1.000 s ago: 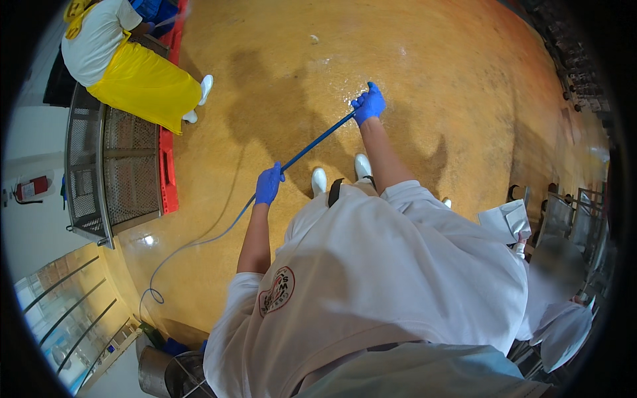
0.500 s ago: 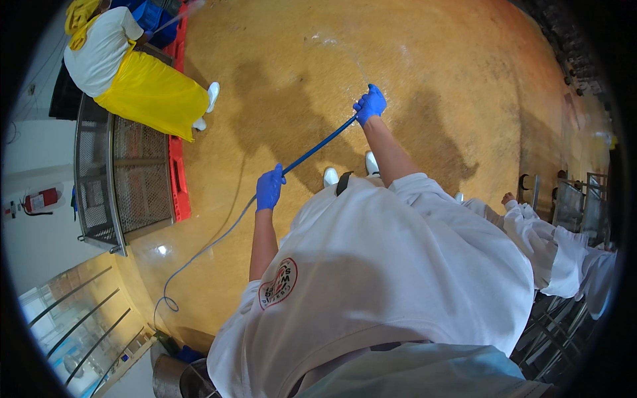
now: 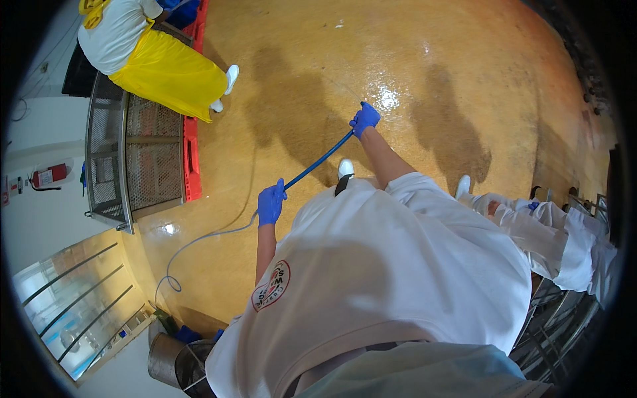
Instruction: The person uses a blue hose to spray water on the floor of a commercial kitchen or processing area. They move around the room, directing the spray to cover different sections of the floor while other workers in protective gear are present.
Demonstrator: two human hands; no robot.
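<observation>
A blue hose (image 3: 320, 161) runs between my two blue-gloved hands and sags a little. My right hand (image 3: 365, 119) is wrapped round its front end, out over the floor. From there a thin jet of water leaves toward the far left, over the wet yellow-brown floor (image 3: 398, 142). Farther back on the hose, my left hand (image 3: 271, 202) grips it at about waist height. Behind that hand a thinner grey-blue length trails to the lower left and makes a small loop on the floor.
At the upper left a person in a yellow apron (image 3: 174, 76) stands by a metal mesh cart (image 3: 156, 156) and a red pallet (image 3: 192, 159). Another person in white (image 3: 531, 232) is close on my right. Metal racks (image 3: 561, 322) stand lower right; a metal drum (image 3: 164, 358) stands lower left.
My right hand has come slightly nearer and left, and the jet now points more to the left. The view has shifted, and the person on my right has a foot farther forward.
</observation>
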